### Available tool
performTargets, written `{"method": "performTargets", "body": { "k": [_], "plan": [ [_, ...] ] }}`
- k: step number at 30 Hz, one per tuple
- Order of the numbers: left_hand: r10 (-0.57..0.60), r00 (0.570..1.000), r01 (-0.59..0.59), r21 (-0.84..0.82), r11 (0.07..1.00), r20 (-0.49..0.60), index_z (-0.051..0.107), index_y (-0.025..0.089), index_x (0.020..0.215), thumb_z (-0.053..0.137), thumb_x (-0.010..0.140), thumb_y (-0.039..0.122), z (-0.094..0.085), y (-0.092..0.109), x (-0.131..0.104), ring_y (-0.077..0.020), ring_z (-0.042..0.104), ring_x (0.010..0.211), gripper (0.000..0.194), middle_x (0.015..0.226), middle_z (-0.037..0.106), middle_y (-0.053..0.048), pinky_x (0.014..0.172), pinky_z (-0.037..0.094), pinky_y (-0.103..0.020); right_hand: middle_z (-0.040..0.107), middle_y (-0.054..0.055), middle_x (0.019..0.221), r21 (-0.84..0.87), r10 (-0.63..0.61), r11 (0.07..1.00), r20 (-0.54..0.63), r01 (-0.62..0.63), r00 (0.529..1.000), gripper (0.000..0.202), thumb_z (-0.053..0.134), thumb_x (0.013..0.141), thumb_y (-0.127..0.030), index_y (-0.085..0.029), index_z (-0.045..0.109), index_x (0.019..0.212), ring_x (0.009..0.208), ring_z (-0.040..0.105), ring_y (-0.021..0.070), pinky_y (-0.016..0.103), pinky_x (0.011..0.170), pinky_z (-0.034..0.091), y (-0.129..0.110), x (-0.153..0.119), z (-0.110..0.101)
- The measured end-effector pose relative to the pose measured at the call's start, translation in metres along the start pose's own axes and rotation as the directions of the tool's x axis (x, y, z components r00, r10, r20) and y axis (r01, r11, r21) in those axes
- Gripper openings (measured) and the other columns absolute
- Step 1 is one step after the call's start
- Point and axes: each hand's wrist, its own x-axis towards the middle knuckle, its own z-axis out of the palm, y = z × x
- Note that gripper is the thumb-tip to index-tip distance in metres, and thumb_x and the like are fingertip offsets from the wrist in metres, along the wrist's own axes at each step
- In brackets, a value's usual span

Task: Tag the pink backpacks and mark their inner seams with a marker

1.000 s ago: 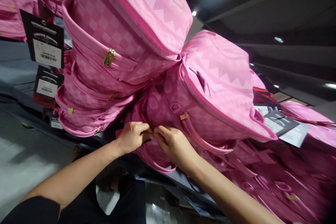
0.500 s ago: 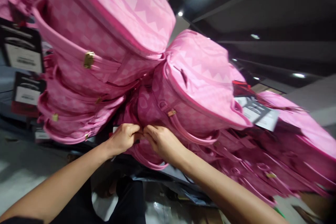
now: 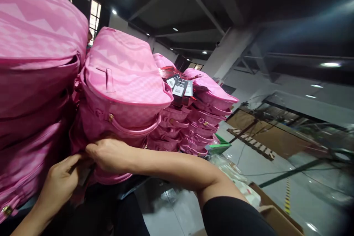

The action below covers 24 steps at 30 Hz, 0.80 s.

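The pink checkered backpack (image 3: 124, 72), left of centre in the frame, looks soft and probably light, best held by its looped handle (image 3: 138, 131); left hand (image 3: 59, 180) and right hand (image 3: 112, 155) meet at the fingertips below, what the grip pinches hidden, impossible to tell

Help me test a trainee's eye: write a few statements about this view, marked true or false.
1. The left hand and right hand are close together. True.
2. The right hand grips the handle of the bag. False: its fingers are below the handle, beside the left hand's.
3. The tags appear to the right of both hands. True.
4. The sleeve on the right arm is white. False: it is black.
5. A cardboard box shows at the lower right. True.
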Motion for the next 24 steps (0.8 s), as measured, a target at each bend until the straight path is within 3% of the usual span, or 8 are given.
{"method": "performTargets", "body": {
  "k": [8, 12, 15, 17, 21, 24],
  "plan": [
    [-0.02, 0.999, 0.025, 0.118, 0.993, -0.044, 0.065, 0.029, 0.08, 0.067, 0.071, 0.035, -0.001, 0.002, 0.002, -0.0103, 0.06, 0.052, 0.011, 0.065, 0.069, 0.013, 0.051, 0.048, -0.016, 0.068, 0.004, 0.088, 0.074, 0.009, 0.997, -0.02, -0.007, 1.0, 0.009, 0.049, 0.092, -0.017, -0.014, 0.057, 0.095, 0.07, 0.059, 0.0144, 0.027, 0.057, 0.032, 0.002, -0.004, -0.005],
    [0.078, 0.997, -0.075, 0.162, 0.984, -0.011, 0.065, 0.028, 0.077, 0.056, 0.078, 0.038, -0.002, 0.01, -0.001, -0.01, 0.06, 0.05, 0.014, 0.06, 0.066, 0.011, 0.049, 0.046, -0.016, 0.068, 0.004, 0.087, 0.099, 0.01, 0.995, -0.048, -0.005, 0.999, 0.009, 0.048, 0.093, -0.018, -0.014, 0.056, 0.093, 0.071, 0.059, 0.0142, 0.027, 0.058, 0.033, 0.003, -0.007, -0.004],
    [0.089, 0.991, -0.059, 0.256, 0.965, -0.104, 0.062, 0.027, 0.072, 0.06, 0.076, 0.037, 0.0, 0.014, -0.002, -0.0082, 0.053, 0.043, 0.011, 0.051, 0.059, 0.012, 0.043, 0.04, -0.015, 0.068, 0.004, 0.088, 0.101, 0.011, 0.995, -0.058, -0.006, 0.998, 0.009, 0.048, 0.094, -0.019, -0.015, 0.056, 0.093, 0.071, 0.059, 0.0143, 0.027, 0.058, 0.033, 0.003, -0.009, -0.003],
    [0.084, 0.989, -0.048, 0.269, 0.962, -0.122, 0.06, 0.026, 0.073, 0.062, 0.074, 0.037, 0.0, 0.014, -0.001, -0.0088, 0.055, 0.045, 0.01, 0.053, 0.061, 0.012, 0.045, 0.042, -0.015, 0.068, 0.004, 0.089, 0.098, 0.016, 0.995, -0.086, -0.008, 0.996, 0.009, 0.048, 0.094, -0.02, -0.015, 0.056, 0.094, 0.072, 0.06, 0.0143, 0.027, 0.058, 0.033, 0.003, -0.01, -0.002],
    [0.134, 0.99, -0.122, 0.26, 0.958, -0.031, 0.062, 0.022, 0.076, 0.052, 0.078, 0.036, 0.0, 0.016, -0.001, -0.0097, 0.059, 0.047, 0.017, 0.06, 0.066, 0.005, 0.047, 0.044, -0.015, 0.068, 0.004, 0.088, 0.056, -0.001, 0.998, -0.127, 0.008, 0.992, 0.008, 0.051, 0.093, -0.02, -0.015, 0.057, 0.091, 0.073, 0.061, 0.0152, 0.027, 0.06, 0.034, 0.004, -0.013, 0.001],
    [0.165, 0.981, -0.122, 0.343, 0.932, -0.1, 0.063, 0.021, 0.076, 0.057, 0.075, 0.037, -0.001, 0.019, 0.0, -0.0102, 0.059, 0.048, 0.017, 0.061, 0.066, 0.003, 0.047, 0.042, -0.016, 0.069, 0.005, 0.089, 0.051, 0.012, 0.999, -0.149, -0.004, 0.989, 0.009, 0.05, 0.094, -0.021, -0.015, 0.057, 0.093, 0.076, 0.062, 0.0164, 0.028, 0.063, 0.036, 0.005, -0.015, 0.0]
  ]
}}
